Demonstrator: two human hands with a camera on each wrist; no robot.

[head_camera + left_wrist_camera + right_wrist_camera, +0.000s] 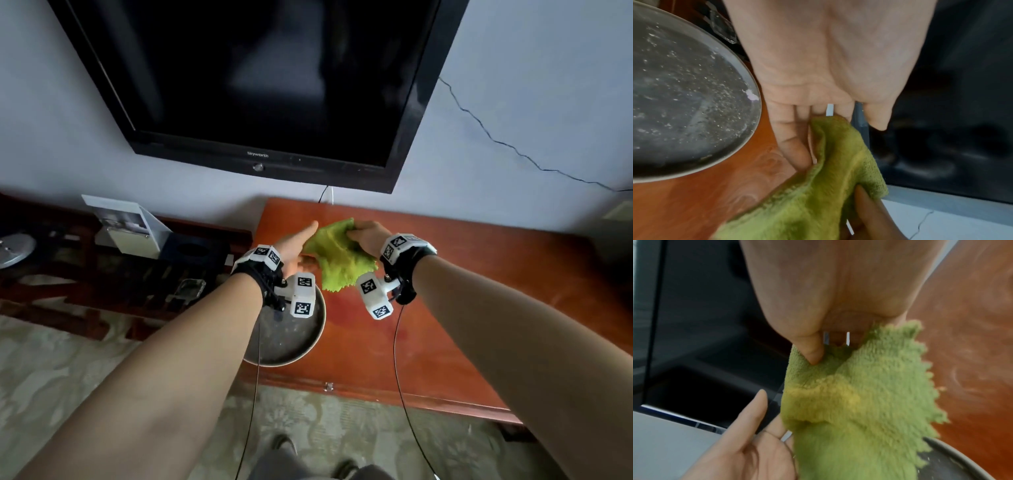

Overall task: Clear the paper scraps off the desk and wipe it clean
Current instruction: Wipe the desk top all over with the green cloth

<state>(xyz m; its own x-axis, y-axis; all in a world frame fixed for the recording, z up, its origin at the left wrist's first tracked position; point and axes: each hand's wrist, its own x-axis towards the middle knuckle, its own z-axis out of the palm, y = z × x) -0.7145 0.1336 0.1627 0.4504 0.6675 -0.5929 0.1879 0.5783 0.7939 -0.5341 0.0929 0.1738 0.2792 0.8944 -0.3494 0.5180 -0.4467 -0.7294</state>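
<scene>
A green cloth point(339, 260) hangs above the red-brown desk point(462, 281), held between both hands. My right hand point(366, 236) pinches its upper edge; the right wrist view shows the thumb point(813, 356) pressed into the cloth point(869, 394). My left hand point(298, 243) lies flat against the cloth's left side, fingers point(793, 146) straight and thumb out. A round grey tray point(301, 346) sits at the desk's front left edge beneath the left wrist, with pale crumbs and a small white scrap point(751, 95) inside it.
A black TV point(267, 78) hangs on the wall above the desk, a cable point(513, 147) trailing to the right. Left of the desk is a lower dark shelf with a card holder point(126, 226) and a glass ashtray point(188, 289). Patterned carpet lies below.
</scene>
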